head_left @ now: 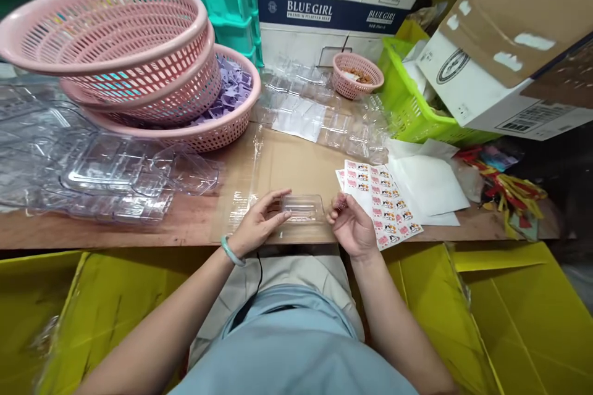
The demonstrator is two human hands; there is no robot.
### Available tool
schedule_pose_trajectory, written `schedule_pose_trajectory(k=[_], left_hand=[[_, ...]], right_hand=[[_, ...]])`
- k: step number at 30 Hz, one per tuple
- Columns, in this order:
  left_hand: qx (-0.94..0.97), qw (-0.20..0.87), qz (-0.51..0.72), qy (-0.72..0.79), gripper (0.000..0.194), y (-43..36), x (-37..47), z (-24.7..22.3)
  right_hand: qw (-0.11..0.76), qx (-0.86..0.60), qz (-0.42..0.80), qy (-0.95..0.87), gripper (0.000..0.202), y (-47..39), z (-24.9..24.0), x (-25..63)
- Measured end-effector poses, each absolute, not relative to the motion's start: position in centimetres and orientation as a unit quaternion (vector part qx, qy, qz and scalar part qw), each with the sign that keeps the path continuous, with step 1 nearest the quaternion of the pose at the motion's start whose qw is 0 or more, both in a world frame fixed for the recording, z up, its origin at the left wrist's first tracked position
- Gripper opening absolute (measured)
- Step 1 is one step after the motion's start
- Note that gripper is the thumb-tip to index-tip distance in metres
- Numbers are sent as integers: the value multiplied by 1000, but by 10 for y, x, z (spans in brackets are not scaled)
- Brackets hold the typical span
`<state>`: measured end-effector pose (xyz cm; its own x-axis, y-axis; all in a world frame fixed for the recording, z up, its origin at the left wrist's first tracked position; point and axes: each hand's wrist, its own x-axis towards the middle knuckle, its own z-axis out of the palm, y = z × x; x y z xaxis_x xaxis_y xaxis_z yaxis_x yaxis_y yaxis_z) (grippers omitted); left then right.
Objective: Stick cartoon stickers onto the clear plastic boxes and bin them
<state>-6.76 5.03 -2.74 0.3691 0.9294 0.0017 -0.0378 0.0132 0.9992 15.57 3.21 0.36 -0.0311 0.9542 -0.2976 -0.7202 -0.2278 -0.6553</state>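
Observation:
A small clear plastic tray (303, 208) lies on the cardboard (287, 163) before me. My left hand (264, 219), with a green bangle at the wrist, holds the tray's left end between thumb and fingers. At the tray's right side is my right hand (353, 222), its fingers curled and pinching a small pinkish sticker-like piece (341, 202). Sheets of cat stickers (382, 203) lie just right of that hand, beside white paper sheets (430, 182).
Stacked pink baskets (139, 74), one holding purple pieces, stand back left above clear plastic packaging (106, 166). Further back are a small pink basket (354, 89) and more clear packaging (352, 133). A green crate (407, 105) with a carton (500, 68) is at right.

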Motion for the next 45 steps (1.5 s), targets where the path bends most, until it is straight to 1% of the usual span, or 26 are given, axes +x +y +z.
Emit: schedule_pose_trajectory(k=[5, 8, 10, 11, 14, 17, 21, 24, 28, 30, 33, 37, 39, 41, 43, 45], left_hand=[[591, 585, 412, 373, 50, 46, -67, -29], [567, 599, 428, 369, 44, 44, -66, -26], [543, 603, 451, 372, 41, 41, -64, -24], [532, 601, 464, 375, 42, 39, -62, -22], [511, 589, 495, 384, 52, 33, -56, -20], [522, 582, 481, 396, 52, 30, -53, -21], [573, 524, 460, 431, 39, 38, -58, -22], [621, 479, 437, 440, 38, 41, -66, -15], [662, 346, 472, 468, 30, 31, -70, 10], [670, 304, 482, 476, 23, 24, -67, 23], [662, 331, 467, 483, 16, 17, -60, 32], [632, 399, 470, 470, 16, 9, -58, 30], [627, 402, 472, 471, 15, 5, -60, 29], [628, 398, 470, 475, 14, 2, -62, 29], [636, 396, 466, 471, 14, 1, -63, 31], [656, 395, 455, 454, 13, 2, -62, 34]], right_hand=[[573, -362, 731, -81, 14, 33, -12, 148], [574, -361, 731, -80, 14, 32, -16, 145], [584, -367, 718, -98, 16, 33, -13, 146], [592, -377, 703, -114, 17, 33, -9, 147], [607, -426, 643, -191, 21, 34, 6, 149], [572, -475, 608, -277, 22, 31, 23, 144], [524, -509, 583, -355, 22, 27, 33, 132], [503, -520, 589, -361, 24, 25, 31, 125], [483, -524, 592, -376, 25, 23, 32, 121], [474, -523, 590, -393, 24, 20, 36, 119], [458, -528, 591, -402, 24, 14, 42, 116], [432, -529, 604, -411, 26, 7, 42, 117], [449, -542, 579, -411, 28, 5, 39, 124], [493, -558, 530, -405, 31, 4, 38, 132], [529, -553, 495, -411, 29, 3, 38, 138], [525, -525, 506, -439, 28, 2, 41, 140]])
